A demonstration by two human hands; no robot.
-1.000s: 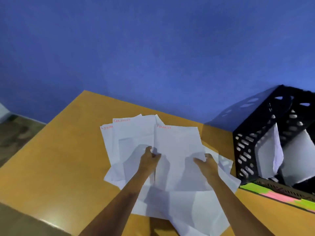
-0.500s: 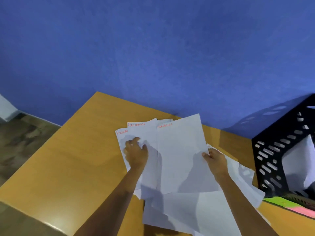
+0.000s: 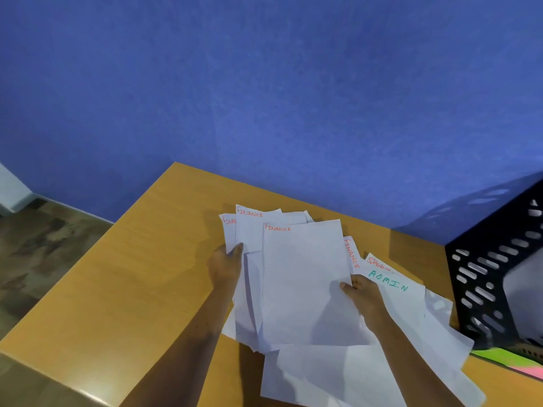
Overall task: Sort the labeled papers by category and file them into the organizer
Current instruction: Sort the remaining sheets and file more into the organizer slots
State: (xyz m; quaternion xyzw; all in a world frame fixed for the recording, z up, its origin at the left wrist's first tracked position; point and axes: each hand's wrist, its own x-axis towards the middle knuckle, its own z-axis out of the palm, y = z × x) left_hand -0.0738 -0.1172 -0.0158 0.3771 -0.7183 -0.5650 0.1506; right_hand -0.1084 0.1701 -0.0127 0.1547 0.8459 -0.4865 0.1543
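Both hands, left hand [image 3: 225, 267] and right hand [image 3: 364, 293], pinch the FINANCE sheets [image 3: 302, 277]; ADMIN sheet [image 3: 402, 295] and others await the organizer [image 3: 482, 277].

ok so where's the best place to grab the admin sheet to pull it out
Pinch the ADMIN sheet at its bare far-right edge, coming from the organizer side. Its near-left part lies under the right hand and the FINANCE stack, so only that edge is free.
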